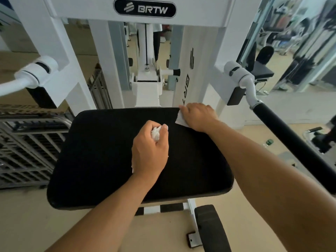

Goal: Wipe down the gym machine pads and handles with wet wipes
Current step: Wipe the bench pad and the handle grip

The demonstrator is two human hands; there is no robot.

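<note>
The seat pad (101,160) is a broad, rounded-corner rectangle upholstered in matte black, with a fine, slightly fuzzy-looking surface and a paler band along its near edge. It is carried on a white-painted steel frame (60,42) of square-section members, glossy and smooth, bearing an oval black badge (145,7) marked "BRTW" at the top.

The left hand (150,151) is over the middle of the pad, fingers curled into a fist around a crumpled white wet wipe (156,133); the wad shows between thumb and forefinger, and a small white fringe shows at the heel of the hand. Whether the fist touches the pad surface cannot be told.

The right hand (199,116) is at the pad's far right corner, palm down, fingers bent over the edge, pressing a flatter, folded white wipe (181,119) against the upholstery. A corner of that wipe shows beside the hand on the pad side.

A black cylindrical handle (294,142), smooth and foam-like, runs off a white tubular arm (251,90) beyond the pad's right edge. A matching white tubular arm (16,84) with a round pivot collar is beyond the left edge. A smaller black pad (211,228) is below the near right corner. Grey metal grating (27,146) stands left of the pad on the beige floor (27,224).
</note>
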